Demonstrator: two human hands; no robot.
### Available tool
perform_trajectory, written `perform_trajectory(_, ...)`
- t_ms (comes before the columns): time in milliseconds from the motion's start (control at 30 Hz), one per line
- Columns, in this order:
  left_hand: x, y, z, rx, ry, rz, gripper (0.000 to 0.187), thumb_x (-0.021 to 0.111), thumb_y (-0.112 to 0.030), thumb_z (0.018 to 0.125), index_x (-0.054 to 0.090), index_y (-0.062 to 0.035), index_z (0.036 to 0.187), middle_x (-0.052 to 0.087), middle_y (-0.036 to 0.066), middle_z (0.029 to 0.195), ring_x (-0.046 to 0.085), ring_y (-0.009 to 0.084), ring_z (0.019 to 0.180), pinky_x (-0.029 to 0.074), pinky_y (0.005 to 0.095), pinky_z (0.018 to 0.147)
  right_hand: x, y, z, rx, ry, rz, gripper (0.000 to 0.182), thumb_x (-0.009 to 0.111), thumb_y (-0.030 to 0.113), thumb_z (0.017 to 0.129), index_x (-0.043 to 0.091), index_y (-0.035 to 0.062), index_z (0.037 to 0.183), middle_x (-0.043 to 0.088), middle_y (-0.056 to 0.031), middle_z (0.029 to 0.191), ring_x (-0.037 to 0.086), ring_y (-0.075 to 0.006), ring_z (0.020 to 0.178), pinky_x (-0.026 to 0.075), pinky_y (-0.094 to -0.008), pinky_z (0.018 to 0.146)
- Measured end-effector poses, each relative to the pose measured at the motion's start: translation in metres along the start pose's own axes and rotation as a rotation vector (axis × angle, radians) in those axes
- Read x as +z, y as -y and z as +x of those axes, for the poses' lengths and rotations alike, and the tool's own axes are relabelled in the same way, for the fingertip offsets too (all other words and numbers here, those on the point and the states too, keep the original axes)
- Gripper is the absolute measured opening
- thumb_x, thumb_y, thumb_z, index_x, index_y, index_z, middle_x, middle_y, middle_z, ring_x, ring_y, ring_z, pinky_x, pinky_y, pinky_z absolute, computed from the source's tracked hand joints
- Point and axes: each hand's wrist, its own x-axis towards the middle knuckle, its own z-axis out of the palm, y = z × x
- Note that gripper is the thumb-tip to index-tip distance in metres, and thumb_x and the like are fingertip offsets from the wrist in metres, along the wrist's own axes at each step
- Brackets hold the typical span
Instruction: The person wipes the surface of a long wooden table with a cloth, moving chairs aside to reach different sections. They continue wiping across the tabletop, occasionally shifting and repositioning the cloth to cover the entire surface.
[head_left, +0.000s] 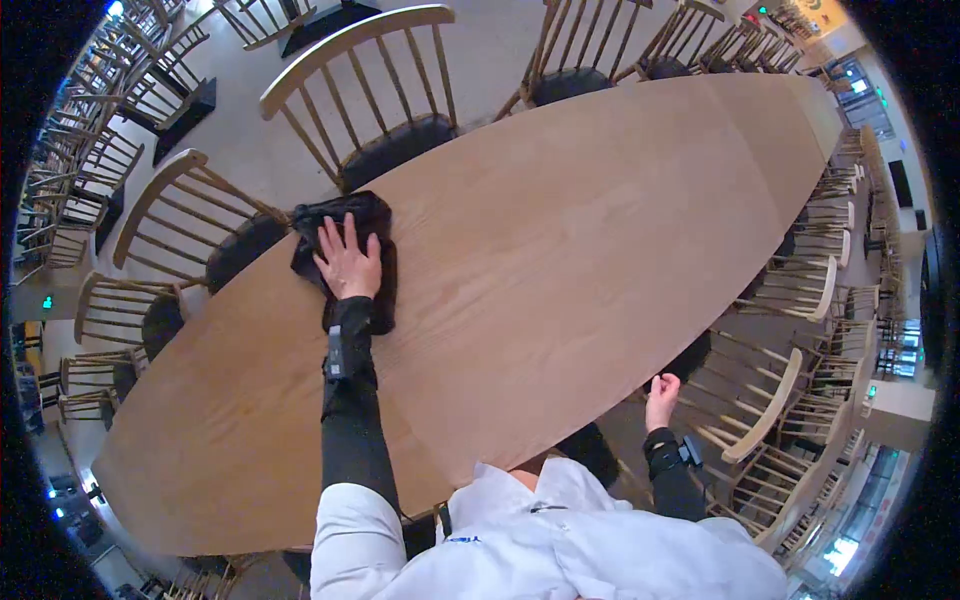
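My left hand (350, 268) lies flat with its fingers spread on a crumpled black cloth (385, 295). The cloth rests on the wooden table (560, 240), near its far left edge, and part of it is under my palm and wrist. Beside the table's near right edge is my right hand (661, 398), its fingers loosely curled in, with nothing visible in them. Both forearms wear dark sleeves, and a small grey device is strapped at each wrist.
Spindle-back wooden chairs with dark seats line the table, such as one chair (390, 110) beyond the cloth and another chair (760, 400) right of my right hand. More chairs and stacked furniture (130, 90) fill the room's left side.
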Motion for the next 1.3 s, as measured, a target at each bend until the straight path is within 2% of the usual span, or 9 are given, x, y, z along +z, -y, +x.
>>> perform_trajectory(100, 0.016, -0.019, 0.030, -0.096, 0.033, 0.051, 0.063, 0.044, -0.050, 0.096, 0.036, -0.0204, 0.151, 0.024, 0.011, 0.160, 0.019, 0.0313, 0.149, 0.026, 0.0626, 0.111, 0.015, -0.012, 0.003, -0.110, 0.000, 0.147, 0.027, 0.055, 0.021, 0.100, 0.050, -0.0012, 0.115, 0.058, -0.0101, 0.098, 0.056, -0.0202, 0.090, 0.047, -0.0340, 0.084)
perform_trajectory(200, 0.025, -0.059, 0.051, -0.055, 0.069, 0.024, 0.064, 0.044, -0.051, 0.096, 0.035, -0.0189, 0.151, 0.023, 0.011, 0.161, 0.019, 0.0313, 0.149, 0.026, 0.0620, 0.112, 0.019, -0.002, -0.002, -0.021, 0.091, 0.214, 0.026, 0.049, 0.018, 0.102, 0.046, -0.0015, 0.120, 0.055, -0.0081, 0.107, 0.051, -0.0176, 0.100, 0.042, -0.0317, 0.092)
perform_trajectory(333, 0.012, -0.158, 0.052, 0.189, 0.217, -0.008, 0.065, 0.038, -0.053, 0.098, 0.031, -0.0192, 0.153, 0.019, 0.009, 0.163, 0.015, 0.0291, 0.150, 0.017, 0.0585, 0.116, 0.015, -0.008, 0.000, 0.015, 0.102, 0.268, 0.027, 0.048, 0.018, 0.103, 0.046, -0.0007, 0.123, 0.058, -0.0072, 0.110, 0.054, -0.0146, 0.100, 0.044, -0.0297, 0.090)
perform_trajectory(567, -0.011, -0.246, -0.070, 0.640, 0.224, -0.355, 0.062, 0.056, -0.042, 0.092, 0.044, -0.0133, 0.145, 0.032, 0.013, 0.157, 0.027, 0.0335, 0.145, 0.025, 0.0590, 0.113, 0.016, 0.000, -0.003, 0.010, 0.159, 0.334, 0.027, 0.051, 0.018, 0.102, 0.046, 0.0018, 0.124, 0.054, -0.0045, 0.112, 0.050, -0.0135, 0.104, 0.042, -0.0297, 0.094)
perform_trajectory(900, -0.075, -0.146, -0.310, 0.882, 0.477, -0.401, 0.059, 0.057, -0.046, 0.091, 0.046, -0.0241, 0.144, 0.033, 0.004, 0.157, 0.028, 0.0251, 0.146, 0.027, 0.0565, 0.112, 0.023, -0.007, 0.003, 0.054, 0.110, 0.352, 0.029, 0.052, 0.020, 0.101, 0.049, 0.0009, 0.123, 0.057, -0.0068, 0.111, 0.053, -0.0159, 0.100, 0.043, -0.0314, 0.091)
perform_trajectory(1067, -0.094, -0.067, -0.283, 0.605, 0.454, -0.354, 0.060, 0.068, -0.044, 0.082, 0.053, -0.0217, 0.136, 0.043, 0.006, 0.150, 0.034, 0.0269, 0.141, 0.027, 0.0589, 0.110, 0.034, -0.003, 0.002, 0.059, -0.009, 0.260, 0.030, 0.052, 0.021, 0.101, 0.052, -0.0012, 0.122, 0.060, -0.0091, 0.111, 0.055, -0.0180, 0.104, 0.044, -0.0325, 0.092)
perform_trajectory(1167, -0.077, -0.036, -0.255, 0.407, 0.294, -0.248, 0.063, 0.065, -0.045, 0.084, 0.050, -0.0196, 0.140, 0.037, 0.008, 0.154, 0.029, 0.0312, 0.144, 0.024, 0.0622, 0.111, 0.040, 0.003, 0.003, 0.054, -0.070, 0.224, 0.030, 0.053, 0.024, 0.101, 0.052, -0.0001, 0.120, 0.061, -0.0089, 0.110, 0.056, -0.0190, 0.104, 0.044, -0.0322, 0.094)
perform_trajectory(1267, -0.077, -0.037, -0.244, 0.326, 0.325, -0.211, 0.064, 0.060, -0.044, 0.089, 0.045, -0.0160, 0.145, 0.029, 0.011, 0.158, 0.023, 0.0342, 0.146, 0.022, 0.0645, 0.112, 0.032, 0.006, 0.002, 0.085, -0.020, 0.197, 0.030, 0.052, 0.025, 0.101, 0.054, -0.0003, 0.119, 0.061, -0.0086, 0.110, 0.055, -0.0187, 0.104, 0.044, -0.0319, 0.094)
perform_trajectory(1300, -0.076, -0.043, -0.245, 0.333, 0.315, -0.180, 0.063, 0.059, -0.043, 0.090, 0.045, -0.0153, 0.144, 0.028, 0.012, 0.158, 0.022, 0.0353, 0.146, 0.022, 0.0650, 0.111, 0.029, 0.007, 0.002, 0.059, -0.008, 0.152, 0.037, 0.052, 0.030, 0.101, 0.055, -0.0011, 0.121, 0.064, -0.0147, 0.112, 0.059, -0.0260, 0.104, 0.045, -0.0353, 0.093)
